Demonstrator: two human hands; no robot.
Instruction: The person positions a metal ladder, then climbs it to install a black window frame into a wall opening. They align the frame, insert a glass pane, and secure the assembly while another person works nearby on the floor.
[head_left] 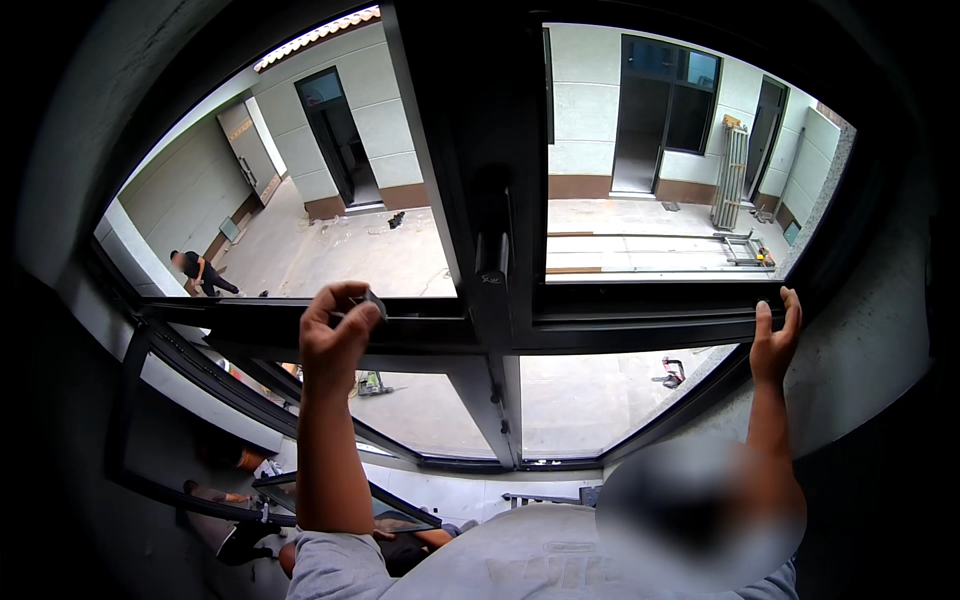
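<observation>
A large dark window frame (640, 335) with a thick centre post fills the view before me. My left hand (338, 325) is raised at the left crossbar, thumb and fingers closed on a small grey piece (374, 303). Its exact kind is too small to tell. My right hand (775, 338) reaches up to the right end of the crossbar, with thumb and fingers apart, touching the frame or very near it. It holds nothing that I can see. A dark window handle (491, 258) is on the centre post, between my hands.
An open dark sash (125, 400) swings inward at lower left. Below, one person (215, 515) is beside a glazed frame (350, 495); another is partly hidden by my left arm. Outside, a person (200, 272) bends in the courtyard, and metal profiles (733, 175) lean on a wall.
</observation>
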